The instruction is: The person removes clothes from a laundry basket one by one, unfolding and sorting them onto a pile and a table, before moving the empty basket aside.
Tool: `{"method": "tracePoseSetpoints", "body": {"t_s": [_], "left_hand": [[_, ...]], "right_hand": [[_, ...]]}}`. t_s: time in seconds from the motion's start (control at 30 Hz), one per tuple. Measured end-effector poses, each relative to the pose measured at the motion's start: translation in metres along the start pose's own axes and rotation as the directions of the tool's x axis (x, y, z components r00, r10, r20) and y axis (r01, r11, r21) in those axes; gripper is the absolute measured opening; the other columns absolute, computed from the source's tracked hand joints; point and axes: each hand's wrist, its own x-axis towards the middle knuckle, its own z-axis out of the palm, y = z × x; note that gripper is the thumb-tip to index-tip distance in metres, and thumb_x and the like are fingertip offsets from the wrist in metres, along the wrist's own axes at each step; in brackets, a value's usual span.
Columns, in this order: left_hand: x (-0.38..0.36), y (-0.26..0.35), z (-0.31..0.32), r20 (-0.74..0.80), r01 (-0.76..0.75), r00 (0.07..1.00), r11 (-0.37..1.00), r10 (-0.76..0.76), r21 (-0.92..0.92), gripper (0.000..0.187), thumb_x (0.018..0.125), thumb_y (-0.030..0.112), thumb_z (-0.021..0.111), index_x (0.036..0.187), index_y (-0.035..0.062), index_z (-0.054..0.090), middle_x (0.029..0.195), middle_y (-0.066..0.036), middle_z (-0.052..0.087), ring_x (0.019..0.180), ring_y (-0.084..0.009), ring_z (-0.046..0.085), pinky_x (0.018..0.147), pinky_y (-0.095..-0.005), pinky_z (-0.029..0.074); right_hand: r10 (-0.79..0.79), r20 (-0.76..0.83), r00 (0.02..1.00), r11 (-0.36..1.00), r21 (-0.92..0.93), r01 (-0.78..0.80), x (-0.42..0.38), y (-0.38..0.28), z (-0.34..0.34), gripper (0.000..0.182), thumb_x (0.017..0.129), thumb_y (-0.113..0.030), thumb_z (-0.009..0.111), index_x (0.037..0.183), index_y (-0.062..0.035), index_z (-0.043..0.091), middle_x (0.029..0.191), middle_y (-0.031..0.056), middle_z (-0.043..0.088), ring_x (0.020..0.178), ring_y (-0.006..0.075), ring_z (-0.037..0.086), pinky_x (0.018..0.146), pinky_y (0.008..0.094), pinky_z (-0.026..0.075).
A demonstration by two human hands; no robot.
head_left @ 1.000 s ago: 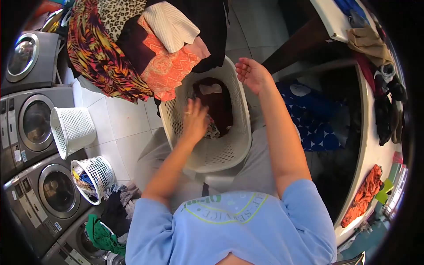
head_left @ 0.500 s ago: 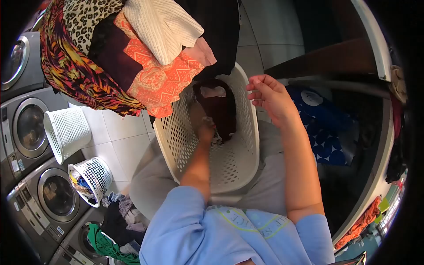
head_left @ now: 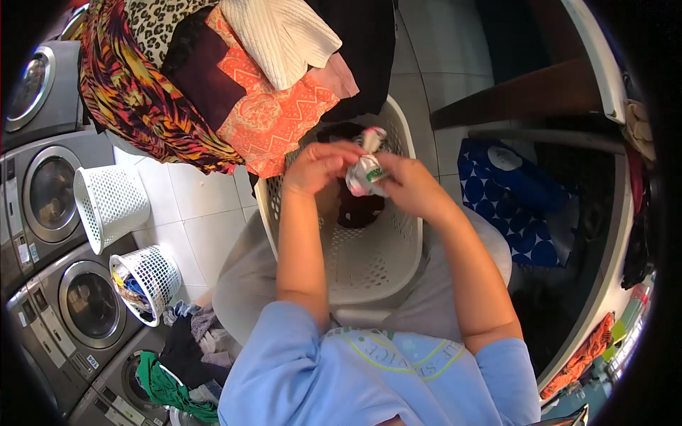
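Note:
Over the laundry basket, a small bunched white cloth with pink and green print (head_left: 367, 172) is between my hands; its exact kind does not show. My right hand (head_left: 419, 187) grips it with thumb and fingers. From the other side my left hand (head_left: 317, 167) pinches its edge, fingers closed. The white perforated laundry basket (head_left: 376, 287) stands between my knees. Inside it lies a dark maroon garment (head_left: 361, 211), partly covered by my hands. A heap of clothes hangs over the basket's far side, with an orange patterned cloth (head_left: 273, 117) and a white ribbed garment (head_left: 280, 42).
Washing machines (head_left: 53, 188) line the left side. Two more white baskets stand on the tiles, an upper basket (head_left: 114, 202) and a lower basket holding clothes (head_left: 160, 273). A green garment (head_left: 167, 387) lies at lower left. A blue dotted bag (head_left: 526, 227) sits at right under a shelf.
My left hand has risen out of the basket with the small white cloth. My right hand has come in from the right and closed on it.

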Motion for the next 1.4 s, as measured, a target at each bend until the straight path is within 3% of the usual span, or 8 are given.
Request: {"method": "tracePoseSetpoints", "body": {"t_s": [0.2,0.47,0.53,0.6,0.73,0.83,1.0,1.4], "left_hand": [[0.063,-0.077,-0.106,-0.278,0.436,0.900,0.646,-0.336,0.627,0.041,0.091,0.030,0.055,0.121,0.0033,0.058,0.118,-0.011,0.062,0.113,-0.0252,0.057,0.090,-0.0372,0.047],[0.064,-0.220,-0.219,-0.243,0.311,0.930,-0.236,0.277,0.921,0.037,0.090,0.032,0.049,0.110,0.0052,0.063,0.112,-0.024,0.061,0.108,-0.0370,0.057,0.092,-0.0433,0.045],[0.052,-0.225,-0.210,-0.242,0.336,0.900,-0.223,0.361,0.915,0.039,0.090,0.035,0.048,0.112,0.0047,0.062,0.114,-0.024,0.059,0.109,-0.0367,0.057,0.091,-0.0441,0.045],[0.057,-0.174,-0.161,-0.701,0.680,0.593,-0.220,-0.396,0.700,0.043,0.090,0.031,0.051,0.126,0.0076,0.052,0.129,-0.023,0.051,0.119,-0.0346,0.050,0.095,-0.0459,0.042],[-0.018,-0.231,-0.160,-0.818,0.802,0.575,0.211,-0.020,0.559,0.043,0.090,0.030,0.053,0.126,0.0065,0.052,0.125,-0.020,0.055,0.114,-0.0334,0.054,0.094,-0.0453,0.043],[-0.056,-0.278,-0.145,-0.441,0.773,0.612,-0.381,0.657,0.507,0.036,0.090,0.032,0.053,0.111,0.0036,0.061,0.107,-0.020,0.064,0.099,-0.0345,0.061,0.088,-0.0455,0.046],[-0.077,-0.310,-0.125,-0.701,0.821,0.569,-0.354,0.430,0.449,0.034,0.085,0.032,0.058,0.102,0.0029,0.063,0.098,-0.018,0.065,0.091,-0.0326,0.063,0.083,-0.0435,0.048],[-0.012,-0.192,-0.152,-0.684,0.585,0.703,-0.389,-0.195,0.711,0.032,0.073,0.032,0.071,0.079,0.0011,0.066,0.075,-0.015,0.067,0.073,-0.0279,0.066,0.071,-0.0387,0.051]], "right_hand": [[0.126,-0.608,0.784,0.980,0.200,-0.003,0.014,-0.006,-0.024,0.011,0.083,-0.005,0.056,0.092,0.0002,0.058,0.071,0.0136,0.061,0.063,0.0140,0.059,0.059,0.0294,0.046],[0.261,-0.612,0.746,0.893,0.448,0.055,0.020,0.007,-0.029,0.022,0.093,-0.023,0.059,0.091,-0.0012,0.062,0.076,-0.0007,0.059,0.071,0.0042,0.049,0.064,0.0216,0.043],[0.269,-0.605,0.749,0.899,0.436,0.029,0.020,0.007,-0.031,0.024,0.095,-0.024,0.057,0.093,-0.0009,0.061,0.078,-0.0012,0.059,0.072,0.0039,0.049,0.064,0.0202,0.041],[0.346,-0.620,0.705,0.846,0.530,0.051,0.021,0.005,-0.030,0.023,0.095,-0.023,0.055,0.094,-0.0003,0.060,0.078,-0.0007,0.058,0.072,0.0039,0.049,0.065,0.0193,0.041],[0.232,-0.694,0.681,0.876,0.453,0.164,0.024,0.006,-0.033,0.015,0.095,-0.015,0.054,0.100,-0.0008,0.057,0.086,0.0004,0.059,0.077,0.0035,0.050,0.067,0.0187,0.043],[0.200,-0.735,0.649,0.860,0.449,0.244,0.020,0.005,-0.036,0.017,0.095,-0.008,0.053,0.110,-0.0023,0.054,0.101,0.0027,0.059,0.089,0.0060,0.054,0.079,0.0207,0.044],[0.143,-0.887,0.439,0.866,0.327,0.379,0.018,-0.002,-0.044,0.021,0.094,-0.001,0.050,0.115,-0.0035,0.053,0.106,0.0048,0.058,0.094,0.0096,0.055,0.084,0.0229,0.044],[0.276,-0.798,0.536,0.764,0.520,0.382,0.014,-0.001,-0.054,0.018,0.087,0.005,0.050,0.098,0.0005,0.063,0.097,0.0027,0.062,0.084,0.0050,0.053,0.074,0.0191,0.043]]}}
